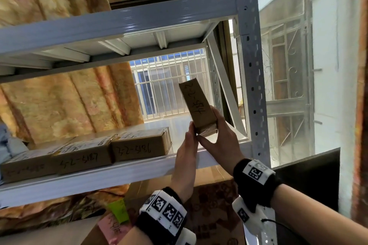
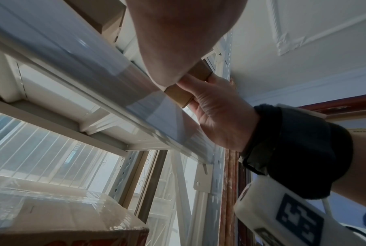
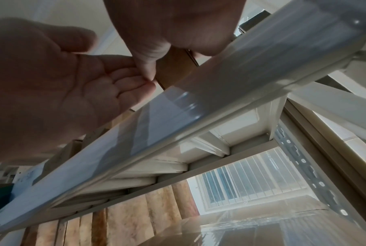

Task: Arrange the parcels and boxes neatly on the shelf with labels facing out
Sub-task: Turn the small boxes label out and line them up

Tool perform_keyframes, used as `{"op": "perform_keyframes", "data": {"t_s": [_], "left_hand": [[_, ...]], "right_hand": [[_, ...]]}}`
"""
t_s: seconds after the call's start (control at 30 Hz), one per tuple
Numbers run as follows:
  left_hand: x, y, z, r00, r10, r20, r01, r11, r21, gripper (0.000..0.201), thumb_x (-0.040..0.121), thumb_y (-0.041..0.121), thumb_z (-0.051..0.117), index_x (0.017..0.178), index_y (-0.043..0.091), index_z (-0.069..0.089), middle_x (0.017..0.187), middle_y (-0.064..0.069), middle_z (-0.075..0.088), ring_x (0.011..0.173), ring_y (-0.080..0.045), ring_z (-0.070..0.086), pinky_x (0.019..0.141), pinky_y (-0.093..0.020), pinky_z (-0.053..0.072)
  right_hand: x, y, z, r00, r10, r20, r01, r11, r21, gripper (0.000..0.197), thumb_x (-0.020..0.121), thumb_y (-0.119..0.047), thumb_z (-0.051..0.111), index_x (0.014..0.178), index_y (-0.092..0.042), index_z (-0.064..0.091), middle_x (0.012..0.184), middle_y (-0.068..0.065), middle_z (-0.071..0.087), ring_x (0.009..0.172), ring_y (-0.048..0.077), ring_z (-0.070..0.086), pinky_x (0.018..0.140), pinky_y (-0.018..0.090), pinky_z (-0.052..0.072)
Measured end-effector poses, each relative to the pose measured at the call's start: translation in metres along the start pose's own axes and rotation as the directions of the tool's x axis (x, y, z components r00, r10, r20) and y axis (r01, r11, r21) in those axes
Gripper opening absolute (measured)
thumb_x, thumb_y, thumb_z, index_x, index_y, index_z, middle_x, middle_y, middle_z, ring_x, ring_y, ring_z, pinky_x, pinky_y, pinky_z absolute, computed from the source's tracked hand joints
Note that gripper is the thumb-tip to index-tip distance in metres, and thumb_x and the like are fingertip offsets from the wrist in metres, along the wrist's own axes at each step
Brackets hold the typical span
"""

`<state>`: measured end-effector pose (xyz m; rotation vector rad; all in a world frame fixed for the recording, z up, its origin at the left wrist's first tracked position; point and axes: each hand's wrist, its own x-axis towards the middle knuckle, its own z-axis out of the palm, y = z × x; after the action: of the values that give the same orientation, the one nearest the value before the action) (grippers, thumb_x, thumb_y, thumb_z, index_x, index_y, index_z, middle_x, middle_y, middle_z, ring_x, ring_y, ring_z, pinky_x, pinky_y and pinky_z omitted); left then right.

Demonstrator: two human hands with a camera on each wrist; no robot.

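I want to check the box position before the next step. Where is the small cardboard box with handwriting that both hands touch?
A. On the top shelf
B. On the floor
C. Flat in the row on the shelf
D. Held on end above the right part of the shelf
D: the small box stands on end, right hand gripping its lower end, left hand touching it, apart from the row of boxes lying flat.

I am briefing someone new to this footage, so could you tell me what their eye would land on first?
Most striking is the slim brown box with handwritten numbers, held up on end above the right end of the white shelf: the right hand grips its lower end and the left hand touches it with straight fingers. To its left, a row of boxes lies flat along the shelf front, handwritten numbers facing out.
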<state>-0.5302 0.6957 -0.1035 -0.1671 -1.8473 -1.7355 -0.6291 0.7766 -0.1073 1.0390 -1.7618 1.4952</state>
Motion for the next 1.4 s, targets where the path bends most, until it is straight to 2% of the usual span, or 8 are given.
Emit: {"op": "perform_keyframes", "data": {"t_s": [0.23, 0.47, 0.63, 0.73, 0.93, 1.0, 1.1, 1.4], "left_hand": [[0.007, 0.021, -0.013, 0.995, -0.100, 0.029, 0.100, 0.995, -0.017, 0.065, 0.088, 0.072, 0.031, 0.135, 0.033, 0.054, 0.141, 0.017, 0.051, 0.129, 0.005, 0.044, 0.117, -0.028, 0.022], [0.026, 0.052, -0.038, 0.973, -0.121, -0.195, 0.089, 0.983, -0.163, 0.063, 0.101, 0.055, 0.026, 0.147, 0.015, 0.041, 0.153, 0.003, 0.041, 0.140, -0.008, 0.037, 0.120, -0.029, 0.019], [0.038, 0.073, -0.044, 0.961, -0.146, -0.236, 0.087, 0.966, -0.242, 0.062, 0.102, 0.051, 0.030, 0.151, 0.013, 0.034, 0.155, 0.003, 0.037, 0.142, -0.011, 0.033, 0.120, -0.033, 0.018], [0.042, 0.077, -0.043, 0.964, -0.131, -0.232, 0.074, 0.968, -0.241, 0.063, 0.102, 0.050, 0.033, 0.151, 0.011, 0.033, 0.155, 0.001, 0.038, 0.142, -0.010, 0.034, 0.121, -0.033, 0.019], [0.056, 0.076, -0.049, 0.973, -0.149, -0.179, 0.171, 0.978, 0.119, 0.067, 0.101, 0.056, 0.027, 0.150, 0.011, 0.034, 0.156, -0.001, 0.035, 0.142, -0.014, 0.032, 0.119, -0.035, 0.019], [0.061, 0.074, -0.052, 0.979, -0.112, -0.173, 0.162, 0.937, 0.309, 0.059, 0.099, 0.060, 0.026, 0.124, 0.019, 0.059, 0.127, 0.002, 0.059, 0.117, -0.011, 0.053, 0.109, -0.034, 0.031], [0.063, 0.077, -0.049, 0.987, -0.079, -0.138, 0.145, 0.808, 0.571, 0.050, 0.099, 0.060, 0.014, 0.079, 0.030, 0.048, 0.078, 0.013, 0.042, 0.074, -0.002, 0.043, 0.087, -0.031, 0.031], [0.065, 0.069, -0.053, 0.983, -0.170, 0.067, 0.021, 0.471, 0.882, 0.077, 0.097, 0.063, 0.004, 0.093, 0.012, 0.062, 0.109, -0.013, 0.064, 0.098, -0.023, 0.058, 0.084, -0.030, 0.034]], "right_hand": [[0.019, -0.013, -0.016, 0.981, 0.191, 0.045, -0.192, 0.981, 0.021, 0.071, 0.076, -0.031, 0.083, 0.135, -0.021, 0.046, 0.105, -0.006, 0.063, 0.096, 0.014, 0.062, 0.081, 0.022, 0.046], [0.027, -0.009, -0.033, 0.982, 0.051, 0.184, -0.036, 0.996, -0.085, 0.073, 0.075, -0.023, 0.083, 0.137, -0.018, 0.045, 0.118, 0.006, 0.068, 0.102, 0.026, 0.066, 0.090, 0.039, 0.053], [0.029, -0.001, -0.044, 0.945, -0.183, 0.271, 0.230, 0.961, -0.156, 0.069, 0.075, -0.018, 0.083, 0.135, -0.013, 0.048, 0.117, 0.007, 0.069, 0.095, 0.025, 0.067, 0.081, 0.028, 0.050], [0.034, 0.002, -0.051, 0.900, -0.297, 0.320, 0.361, 0.918, -0.166, 0.067, 0.074, -0.013, 0.082, 0.133, -0.010, 0.050, 0.132, 0.007, 0.064, 0.105, 0.011, 0.062, 0.086, 0.002, 0.037], [0.042, 0.010, -0.064, 0.807, -0.375, 0.456, 0.511, 0.831, -0.220, 0.070, 0.075, -0.009, 0.081, 0.130, -0.017, 0.039, 0.137, 0.015, 0.052, 0.114, 0.028, 0.060, 0.089, 0.027, 0.047], [0.042, 0.014, -0.068, 0.788, -0.373, 0.490, 0.533, 0.811, -0.240, 0.067, 0.076, -0.007, 0.079, 0.129, -0.017, 0.039, 0.135, 0.018, 0.050, 0.112, 0.032, 0.061, 0.086, 0.031, 0.050], [0.041, 0.018, -0.072, 0.780, -0.352, 0.518, 0.534, 0.806, -0.256, 0.069, 0.076, -0.002, 0.079, 0.128, -0.018, 0.037, 0.138, 0.018, 0.051, 0.122, 0.034, 0.058, 0.094, 0.039, 0.053], [0.039, 0.026, -0.071, 0.781, -0.289, 0.554, 0.510, 0.808, -0.297, 0.066, 0.078, -0.006, 0.076, 0.128, -0.022, 0.036, 0.144, 0.015, 0.051, 0.141, 0.023, 0.030, 0.107, 0.042, 0.037]]}}
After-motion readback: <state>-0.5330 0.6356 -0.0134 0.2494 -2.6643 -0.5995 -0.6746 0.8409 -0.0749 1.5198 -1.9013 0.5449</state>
